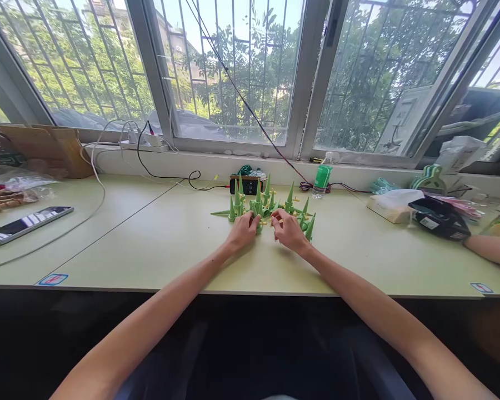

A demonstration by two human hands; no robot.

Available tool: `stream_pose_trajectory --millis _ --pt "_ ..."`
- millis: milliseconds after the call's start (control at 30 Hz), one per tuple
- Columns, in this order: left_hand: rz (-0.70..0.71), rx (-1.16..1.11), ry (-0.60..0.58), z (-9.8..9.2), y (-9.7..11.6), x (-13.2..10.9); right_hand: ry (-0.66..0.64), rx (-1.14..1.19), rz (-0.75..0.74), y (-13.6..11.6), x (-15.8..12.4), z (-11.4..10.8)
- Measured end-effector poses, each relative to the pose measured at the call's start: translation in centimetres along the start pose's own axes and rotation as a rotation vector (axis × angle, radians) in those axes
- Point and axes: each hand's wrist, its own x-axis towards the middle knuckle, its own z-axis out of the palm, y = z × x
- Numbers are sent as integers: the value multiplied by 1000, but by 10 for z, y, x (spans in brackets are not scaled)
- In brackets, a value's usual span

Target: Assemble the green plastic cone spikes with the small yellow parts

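Observation:
Several green cone-shaped pieces [290,197] stand or lie in a cluster on the pale table [183,244], with small yellow pieces among them. My left hand [243,230] is at the front left of the cluster, fingers closed around a green cone piece [258,206]. To its right, my right hand [289,229] has its fingers pinched together beside a small yellow piece; what lies between the fingertips is too small to make out. A gap separates the two hands.
Behind the cones stand a dark-screened device [245,186] and a green-labelled bottle [322,176]. A phone [29,223] and cables are at the left. A tissue pack [394,204], a black pouch [437,216] and another person's arm [491,250] are at the right.

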Motion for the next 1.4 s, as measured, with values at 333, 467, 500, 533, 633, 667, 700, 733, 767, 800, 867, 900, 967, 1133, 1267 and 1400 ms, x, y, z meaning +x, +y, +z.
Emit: stream_pose_trajectory --millis 333,467,500,533,633,667,700,733,767,800,867,900,967,1133,1267,1400 --pt "-16 -38 37 1 -2 2 -16 22 2 -2 0 -1" --pt "-13 -43 45 1 -2 2 -6 16 18 -4 0 -1" --pt "-12 -46 47 1 -2 2 -7 15 21 -4 0 -1" --pt "-10 -49 46 1 -2 2 -9 15 21 -3 0 -1" --pt "5 -61 36 0 0 1 -22 16 19 -2 0 -1" --pt "10 -67 30 0 1 1 -26 18 20 -2 0 -1" --pt "13 -73 24 0 1 1 -28 20 22 -1 0 -1" --pt "16 -79 20 0 2 0 -29 23 23 -1 0 -1" --pt "17 -85 17 1 2 0 -29 26 23 0 0 0" --pt "20 -90 16 1 2 0 -30 30 23 0 0 0" --pt "28 -100 17 1 2 0 -29 38 20 0 0 0" --pt "32 -104 17 0 2 0 -30 41 20 0 0 0" --pt "38 -108 21 0 3 0 -33 42 26 0 0 0" --pt "55 -95 39 -1 5 -1 -46 37 8 0 0 0" --pt "59 -92 45 -1 5 -1 -51 37 -9 2 0 0" --pt "74 -130 42 -2 6 -1 -51 37 -10 4 1 0"
